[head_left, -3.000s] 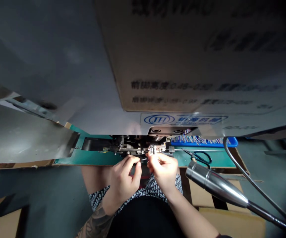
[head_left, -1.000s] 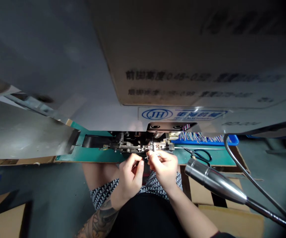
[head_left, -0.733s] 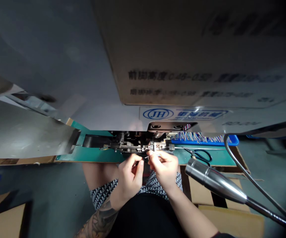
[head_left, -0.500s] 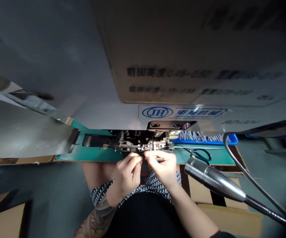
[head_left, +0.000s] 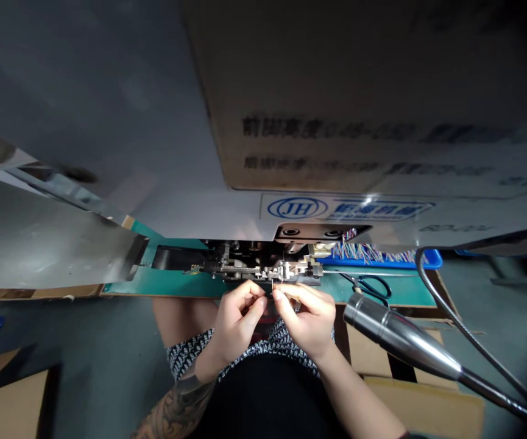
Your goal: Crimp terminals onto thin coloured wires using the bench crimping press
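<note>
At the front edge of the machine's metal feed mechanism [head_left: 284,268], both hands work close together. My right hand [head_left: 311,317] pinches a thin wire [head_left: 273,284], its fine end rising between thumb and forefinger. Just to its left, my left hand [head_left: 240,317] is closed in a pinch, thumb against forefinger; whatever it holds is too small or hidden to make out. The fingertips of the two hands nearly meet. Above them hangs the machine's large grey body [head_left: 176,207], hiding much of the mechanism's rear.
Many coloured wires [head_left: 373,251] lie in a blue tray [head_left: 433,258] at the right. Dark-handled scissors [head_left: 373,285] rest on the green tabletop [head_left: 176,286]. A metal gooseneck lamp [head_left: 404,338] reaches in from the lower right. Cardboard boxes [head_left: 423,405] stand on the floor.
Both hands have drawn back slightly from the mechanism toward the body, the right one also shifting a little right. A thin wire end now shows at the right fingertips.
</note>
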`<state>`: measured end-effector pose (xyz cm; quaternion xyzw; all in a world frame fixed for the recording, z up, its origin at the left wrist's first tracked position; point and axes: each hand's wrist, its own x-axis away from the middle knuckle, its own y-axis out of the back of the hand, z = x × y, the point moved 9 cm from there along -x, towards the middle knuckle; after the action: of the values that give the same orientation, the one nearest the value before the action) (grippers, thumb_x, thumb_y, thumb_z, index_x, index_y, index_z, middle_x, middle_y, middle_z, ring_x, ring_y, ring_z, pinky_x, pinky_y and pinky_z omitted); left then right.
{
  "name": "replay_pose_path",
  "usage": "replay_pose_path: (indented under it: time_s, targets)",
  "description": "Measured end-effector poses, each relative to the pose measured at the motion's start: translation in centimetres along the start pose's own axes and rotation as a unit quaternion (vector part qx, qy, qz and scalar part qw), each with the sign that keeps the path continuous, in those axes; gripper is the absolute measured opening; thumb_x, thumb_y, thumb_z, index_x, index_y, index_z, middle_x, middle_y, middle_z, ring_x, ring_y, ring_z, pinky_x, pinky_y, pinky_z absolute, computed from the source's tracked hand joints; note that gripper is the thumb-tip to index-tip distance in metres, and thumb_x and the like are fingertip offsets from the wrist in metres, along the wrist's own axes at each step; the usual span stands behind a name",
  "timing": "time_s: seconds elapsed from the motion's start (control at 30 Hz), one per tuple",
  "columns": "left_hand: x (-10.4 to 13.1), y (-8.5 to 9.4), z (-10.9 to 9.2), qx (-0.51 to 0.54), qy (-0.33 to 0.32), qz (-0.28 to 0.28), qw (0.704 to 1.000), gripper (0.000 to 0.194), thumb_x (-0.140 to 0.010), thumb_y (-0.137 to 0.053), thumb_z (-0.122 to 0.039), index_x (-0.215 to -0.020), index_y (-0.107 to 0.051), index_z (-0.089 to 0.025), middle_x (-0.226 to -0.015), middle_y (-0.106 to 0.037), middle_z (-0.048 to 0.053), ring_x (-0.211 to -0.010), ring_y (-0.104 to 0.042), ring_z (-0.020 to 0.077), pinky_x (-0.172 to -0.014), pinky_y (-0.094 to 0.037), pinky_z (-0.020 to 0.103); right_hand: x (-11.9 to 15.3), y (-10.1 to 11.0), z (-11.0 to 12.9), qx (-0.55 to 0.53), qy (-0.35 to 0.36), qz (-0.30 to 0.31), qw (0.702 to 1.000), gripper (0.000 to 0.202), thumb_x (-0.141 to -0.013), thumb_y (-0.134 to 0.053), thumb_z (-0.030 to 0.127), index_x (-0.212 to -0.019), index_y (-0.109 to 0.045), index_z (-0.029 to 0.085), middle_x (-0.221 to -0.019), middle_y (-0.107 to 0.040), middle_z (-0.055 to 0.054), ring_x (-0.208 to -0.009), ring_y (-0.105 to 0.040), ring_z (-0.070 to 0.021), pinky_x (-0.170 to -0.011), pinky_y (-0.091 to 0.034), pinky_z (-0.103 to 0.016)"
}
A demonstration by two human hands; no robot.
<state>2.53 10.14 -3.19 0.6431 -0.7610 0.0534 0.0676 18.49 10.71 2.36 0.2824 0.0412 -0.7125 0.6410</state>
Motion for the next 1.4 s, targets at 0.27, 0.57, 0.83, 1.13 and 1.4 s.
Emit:
replay_pose_path:
  time_s: [0.27, 0.57, 0.83, 1.13, 1.4]
  targets:
    - [0.5, 0.2, -2.3, -0.149, -0.117, -0.097, 0.977, 0.013, -0.104, -0.060, -0.023, -0.092, -0.063, -0.019, -0.071, -0.063, -0.002, -0.061, -0.060, 0.0123, -0.059, -0.045, 0.022, -0.5, 0.0, -0.5, 0.009, -0.037, -0.047, 0.998, 0.009, -0.096, -0.077, 0.020, -0.089, -0.083, 0.021, -0.066, -0.073, 0.002, -0.051, -0.063, -0.0143, -0.052, -0.053, -0.029]
    - [0.6, 0.2, -2.8, -0.185, -0.140, -0.121, 0.965, 0.013, -0.104, -0.060, -0.022, -0.092, -0.064, -0.019, -0.071, -0.066, -0.001, -0.060, -0.063, 0.0125, -0.059, -0.047, 0.022, -0.8, -0.2, -1.1, 0.031, -0.131, -0.022, 0.991, 0.025, -0.100, -0.074, 0.033, -0.080, -0.082, 0.020, -0.060, -0.069, 0.000, -0.051, -0.058, -0.0168, -0.054, -0.053, -0.033]
    - [0.7, 0.3, -3.1, -0.186, -0.144, -0.125, 0.964, 0.013, -0.103, -0.060, -0.022, -0.091, -0.064, -0.019, -0.072, -0.067, -0.001, -0.061, -0.064, 0.0127, -0.059, -0.047, 0.022, -0.9, -0.1, -1.0, 0.030, -0.129, -0.036, 0.991, 0.024, -0.097, -0.075, 0.029, -0.076, -0.081, 0.018, -0.059, -0.067, 0.001, -0.051, -0.058, -0.0143, -0.055, -0.051, -0.030]
    - [0.8, 0.2, -3.3, -0.201, -0.153, -0.130, 0.959, 0.013, -0.104, -0.060, -0.020, -0.091, -0.064, -0.019, -0.074, -0.069, 0.000, -0.063, -0.067, 0.0135, -0.061, -0.051, 0.022, -0.7, -0.1, -0.6, 0.051, -0.064, -0.075, 0.994, 0.019, -0.097, -0.075, 0.028, -0.082, -0.083, 0.019, -0.057, -0.064, 0.002, -0.048, -0.056, -0.0143, -0.051, -0.050, -0.029]
    - [1.6, 0.1, -5.0, -0.302, -0.285, -0.100, 0.904, 0.015, -0.103, -0.056, -0.012, -0.099, -0.067, -0.020, -0.089, -0.075, 0.007, -0.080, -0.074, 0.0182, -0.075, -0.057, 0.028, -0.5, 0.0, -0.6, 0.030, -0.087, -0.035, 0.995, 0.013, -0.094, -0.077, 0.029, -0.087, -0.086, 0.023, -0.057, -0.065, 0.002, -0.047, -0.053, -0.0154, -0.049, -0.050, -0.030]
